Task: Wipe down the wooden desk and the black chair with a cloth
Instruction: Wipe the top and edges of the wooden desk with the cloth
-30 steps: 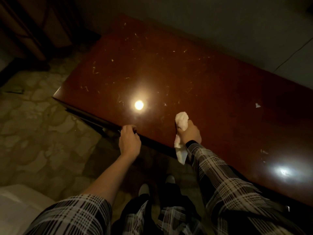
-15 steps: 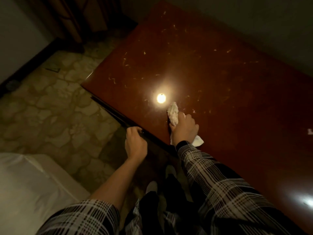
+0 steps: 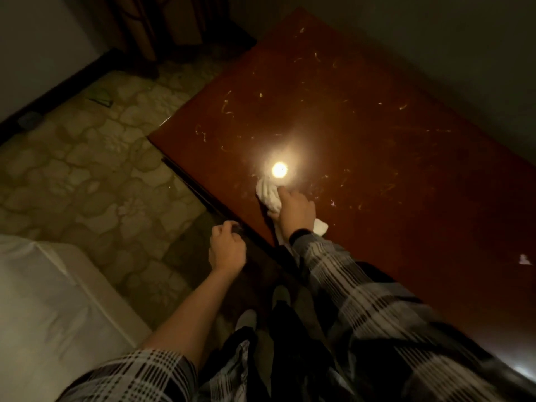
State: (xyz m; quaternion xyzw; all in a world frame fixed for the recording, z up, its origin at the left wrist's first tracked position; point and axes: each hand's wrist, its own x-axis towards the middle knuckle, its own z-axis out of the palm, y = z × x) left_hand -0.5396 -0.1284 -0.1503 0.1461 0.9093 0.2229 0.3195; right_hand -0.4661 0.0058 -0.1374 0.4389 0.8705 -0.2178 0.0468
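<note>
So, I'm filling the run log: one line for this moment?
right hand presses cloth on desk | left hand at desk edge

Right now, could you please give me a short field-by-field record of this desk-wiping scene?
surface: wooden desk, glossy, with a bright light reflection and pale streaks and specks
cloth: white cloth, bunched, on the desk top near the front edge
right hand: right hand grips the cloth against the desk
left hand: left hand, fingers curled at the desk's front edge; whether it holds the edge is unclear
floor: patterned floor to the left of the desk
black chair: not in view
</note>
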